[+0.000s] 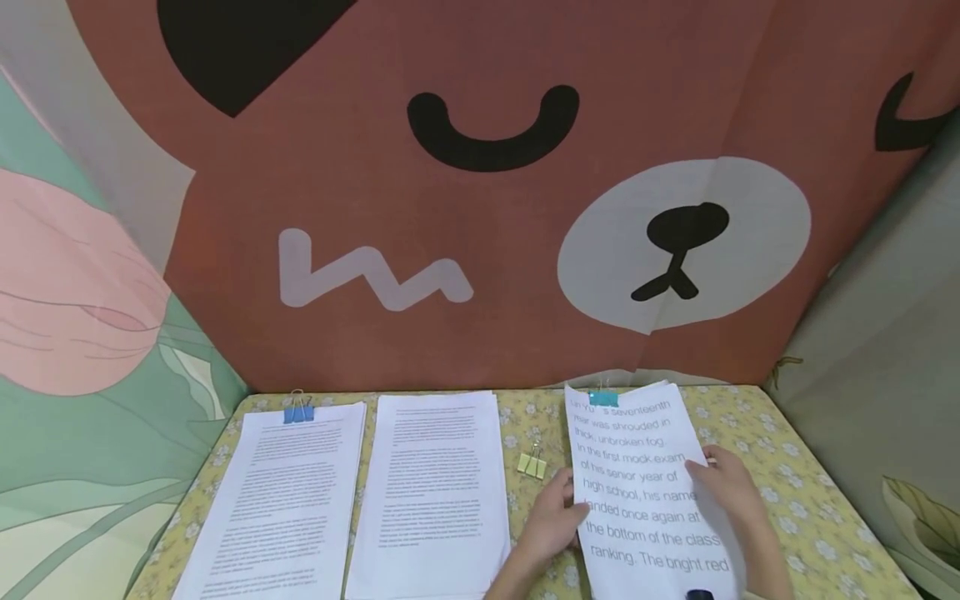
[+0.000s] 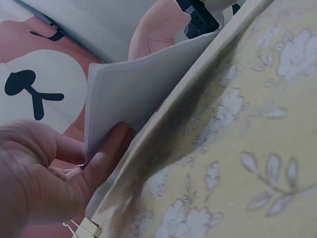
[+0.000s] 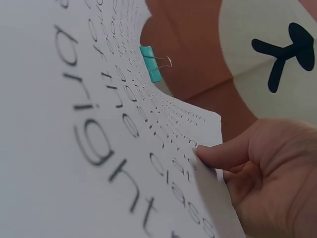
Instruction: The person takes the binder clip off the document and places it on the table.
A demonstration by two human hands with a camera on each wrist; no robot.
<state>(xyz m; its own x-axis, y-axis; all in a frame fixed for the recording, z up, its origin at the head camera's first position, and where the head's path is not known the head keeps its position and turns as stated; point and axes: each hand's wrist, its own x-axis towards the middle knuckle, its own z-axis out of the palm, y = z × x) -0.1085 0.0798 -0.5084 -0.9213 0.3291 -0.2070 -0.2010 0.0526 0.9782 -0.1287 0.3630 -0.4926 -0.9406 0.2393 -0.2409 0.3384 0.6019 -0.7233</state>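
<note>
Both hands hold a stack of large-print paper by its two side edges, at the right of the table. A teal binder clip sits on its top edge, wire handles up. My left hand grips the left edge, thumb in front and fingers behind; the left wrist view shows those fingers against the sheets' back. On the opposite edge my right hand pinches the paper, its thumb on the printed face. The stack is raised and bowed in the wrist views.
A yellow binder clip lies left of the held stack. Further left lies an unclipped stack of printed paper, then another paper stack with a blue binder clip. A flowered cloth covers the table; a bear-print curtain hangs behind.
</note>
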